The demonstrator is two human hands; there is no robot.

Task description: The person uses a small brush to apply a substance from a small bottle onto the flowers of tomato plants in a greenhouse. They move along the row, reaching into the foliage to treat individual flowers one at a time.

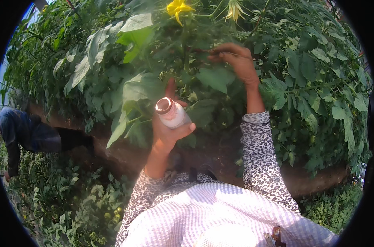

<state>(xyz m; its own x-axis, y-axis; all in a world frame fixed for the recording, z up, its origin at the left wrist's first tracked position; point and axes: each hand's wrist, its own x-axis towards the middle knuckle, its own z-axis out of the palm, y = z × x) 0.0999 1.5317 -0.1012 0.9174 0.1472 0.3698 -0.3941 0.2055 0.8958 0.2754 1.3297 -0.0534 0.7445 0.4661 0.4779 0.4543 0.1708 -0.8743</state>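
Observation:
My left hand (171,123) is wrapped around a small open-necked bottle (173,115) with reddish residue on its rim, its forefinger stretched up among the tomato leaves. Further up on the right, my right hand (233,57) pinches a thin dark stick-like tool (202,50), whose tip points left to a tomato stem (186,58); what the tip touches is unclear. A small cluster of buds (167,75) lies just above my left fingers. A yellow flower (178,9) and a paler, half-closed one (234,11) stand at the top.
Dense tomato foliage (313,68) fills the front and both sides. A brown soil path (122,151) runs across behind the hands. At the far left another person (29,131) bends over plants. Green tomatoes (113,214) hang in the lower left row.

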